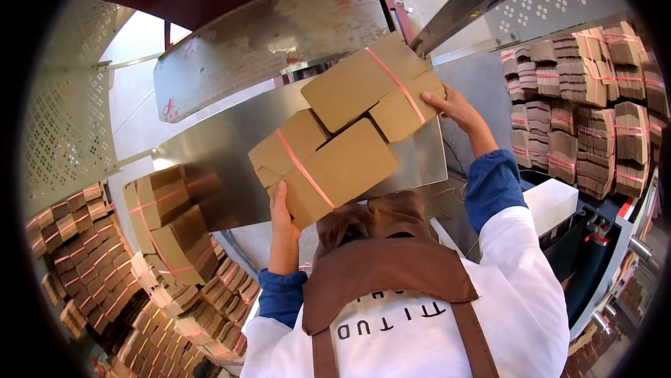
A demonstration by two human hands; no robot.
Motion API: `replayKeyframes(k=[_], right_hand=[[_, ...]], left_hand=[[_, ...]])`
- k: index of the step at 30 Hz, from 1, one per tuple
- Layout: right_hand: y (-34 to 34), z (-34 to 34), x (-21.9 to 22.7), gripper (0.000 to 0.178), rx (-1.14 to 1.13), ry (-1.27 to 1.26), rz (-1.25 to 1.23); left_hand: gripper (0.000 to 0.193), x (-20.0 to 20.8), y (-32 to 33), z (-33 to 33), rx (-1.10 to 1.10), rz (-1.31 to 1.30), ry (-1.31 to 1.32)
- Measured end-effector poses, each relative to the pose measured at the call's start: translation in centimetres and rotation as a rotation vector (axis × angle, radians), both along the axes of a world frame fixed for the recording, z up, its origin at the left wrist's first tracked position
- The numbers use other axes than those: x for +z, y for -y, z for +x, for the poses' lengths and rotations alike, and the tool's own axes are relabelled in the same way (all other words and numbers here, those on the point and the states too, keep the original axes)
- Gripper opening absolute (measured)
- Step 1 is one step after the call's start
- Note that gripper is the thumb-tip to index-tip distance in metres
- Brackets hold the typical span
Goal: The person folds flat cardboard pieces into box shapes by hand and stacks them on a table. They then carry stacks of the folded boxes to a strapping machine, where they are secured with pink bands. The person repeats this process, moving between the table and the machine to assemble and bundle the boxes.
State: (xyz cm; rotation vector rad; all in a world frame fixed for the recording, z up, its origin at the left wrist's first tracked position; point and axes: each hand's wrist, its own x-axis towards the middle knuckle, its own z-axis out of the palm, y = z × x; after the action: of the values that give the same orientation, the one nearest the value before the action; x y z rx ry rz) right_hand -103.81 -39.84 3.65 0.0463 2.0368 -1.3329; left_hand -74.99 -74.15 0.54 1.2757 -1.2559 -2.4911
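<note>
One cardboard bundle (358, 153), long axis toward upper right, tilt unclear.

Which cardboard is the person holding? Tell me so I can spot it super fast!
Find the big shiny metal table in the middle. Over it, look between the left hand and the right hand for brown cardboard with two pink bands. Unlike the stacks at the sides, this cardboard has both hands on it.
</note>
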Motion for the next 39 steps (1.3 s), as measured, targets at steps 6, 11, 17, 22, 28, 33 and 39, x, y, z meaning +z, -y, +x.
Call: replayKeyframes(k=[6,11,17,22,28,33,39], right_hand=[[1.4,-0.5,0.6,0.089,-0.058,0.083,-0.036],[1.8,-0.3,-0.8,0.085,-0.089,0.116,-0.117],[4.2,0.3,-4.8,0.073,-0.165,0.189,-0.195],[9.2,-3.4,-5.3,0.080,-0.319,0.021,-0.428],[12.9,-5.9,-8.4,0.092,-0.766,-0.144,-0.414],[13.5,-7.1,-9.1,0.086,-0.854,-0.238,-0.297],[15.2,-1.9,-1.3,0.046,-0.313,-0.818,0.432]], left_hand=[[0.049,-0.7,2.3,-2.0,0.037,-0.003,0.029],[0.053,-0.4,3.1,-3.4,0.022,0.003,0.129],[0.055,0.5,9.2,-6.8,-0.075,-0.179,0.106],[0.060,-0.5,13.0,-11.5,-0.045,-0.207,0.037],[0.062,0.1,15.0,-18.5,-0.058,-0.236,0.026],[0.062,-2.1,17.0,-22.0,-0.148,-0.166,-0.037],[0.060,-1.7,18.5,-21.3,-0.175,-0.215,-0.007]])
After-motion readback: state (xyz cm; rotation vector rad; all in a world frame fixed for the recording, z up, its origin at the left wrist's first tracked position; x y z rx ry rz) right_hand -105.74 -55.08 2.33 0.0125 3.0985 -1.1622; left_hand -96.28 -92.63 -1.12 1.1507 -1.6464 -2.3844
